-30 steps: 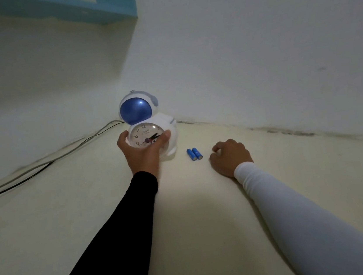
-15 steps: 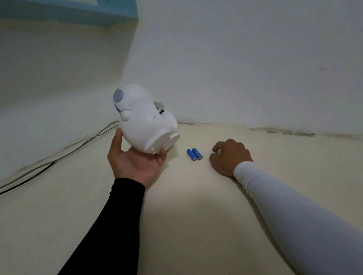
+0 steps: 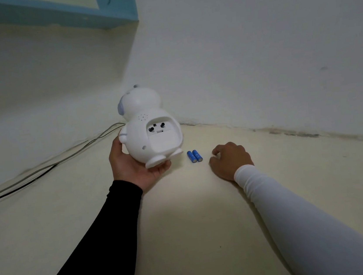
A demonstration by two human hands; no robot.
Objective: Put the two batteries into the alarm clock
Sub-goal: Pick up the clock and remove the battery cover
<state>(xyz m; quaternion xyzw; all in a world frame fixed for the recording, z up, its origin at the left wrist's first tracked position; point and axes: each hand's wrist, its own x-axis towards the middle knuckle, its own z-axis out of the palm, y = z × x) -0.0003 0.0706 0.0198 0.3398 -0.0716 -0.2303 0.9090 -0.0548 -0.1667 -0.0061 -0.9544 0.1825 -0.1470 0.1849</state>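
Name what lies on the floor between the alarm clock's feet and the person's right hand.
In the head view, two blue batteries lie side by side between the alarm clock held in the left hand and the right hand.

Probably a plain home room: bare white walls (image 3: 255,37), cream floor (image 3: 187,228), loose cables (image 3: 43,170).
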